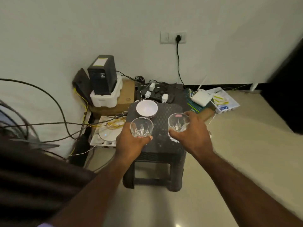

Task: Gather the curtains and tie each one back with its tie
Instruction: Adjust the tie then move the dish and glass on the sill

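Progress: judged not begun; nothing here is gathered or tied, so every curtain seems left to do.
Curtains and ties: none can be made out in this view; where they hang cannot be told.
Left hand (pixel 131 141): fingers curled round a clear cut-glass tumbler (pixel 141 127) at the left edge of the black woven-pattern plastic stool (pixel 167 145).
Right hand (pixel 193 133): clamped on a second clear cut-glass tumbler (pixel 178 122) near the stool's right edge; the hands are apart.
Containers: both tumblers look empty; the white round bowl (pixel 147 108) at the stool's back edge also looks empty.
Contact: whether the tumblers rest on the stool cannot be told.
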Motion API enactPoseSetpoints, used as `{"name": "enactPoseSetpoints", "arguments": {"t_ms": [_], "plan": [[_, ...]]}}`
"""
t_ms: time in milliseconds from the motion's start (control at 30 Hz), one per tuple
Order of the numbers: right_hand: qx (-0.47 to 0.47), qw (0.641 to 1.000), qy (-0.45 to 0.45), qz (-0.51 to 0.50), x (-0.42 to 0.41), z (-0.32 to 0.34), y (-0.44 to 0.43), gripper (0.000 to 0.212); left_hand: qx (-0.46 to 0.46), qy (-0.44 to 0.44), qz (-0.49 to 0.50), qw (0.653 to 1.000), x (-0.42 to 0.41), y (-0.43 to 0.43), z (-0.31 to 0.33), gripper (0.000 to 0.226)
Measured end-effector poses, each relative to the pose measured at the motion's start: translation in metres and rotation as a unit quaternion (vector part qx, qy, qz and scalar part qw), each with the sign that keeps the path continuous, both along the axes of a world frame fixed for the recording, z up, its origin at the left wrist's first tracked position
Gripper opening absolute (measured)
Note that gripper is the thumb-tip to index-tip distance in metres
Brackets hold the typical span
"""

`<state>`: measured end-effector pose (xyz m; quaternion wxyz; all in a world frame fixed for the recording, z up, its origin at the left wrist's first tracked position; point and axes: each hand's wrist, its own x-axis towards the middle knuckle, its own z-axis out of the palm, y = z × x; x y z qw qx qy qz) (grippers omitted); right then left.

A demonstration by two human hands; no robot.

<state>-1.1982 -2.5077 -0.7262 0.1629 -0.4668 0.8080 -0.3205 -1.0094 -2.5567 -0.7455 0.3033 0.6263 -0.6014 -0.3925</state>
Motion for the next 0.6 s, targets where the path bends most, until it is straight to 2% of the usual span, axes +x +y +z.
{"name": "enactPoseSetpoints", "arguments": {"t_ms": [233, 433, 600], "plan": [[0.046, 0.999, -0.018, 0.016, -0.023, -0.079, -0.048, 0.088, 0.023, -0.022, 0.005, 0.999, -0.016, -0.057, -0.073, 0.071], [0.063, 0.997, -0.022, 0.025, -0.019, -0.093, -0.059, 0.092, 0.015, -0.019, -0.003, 1.000, -0.014, -0.069, -0.086, 0.067], [0.088, 0.995, -0.018, 0.030, -0.015, -0.099, -0.058, 0.099, 0.031, -0.016, -0.032, 0.999, -0.009, -0.073, -0.091, 0.077]]}}
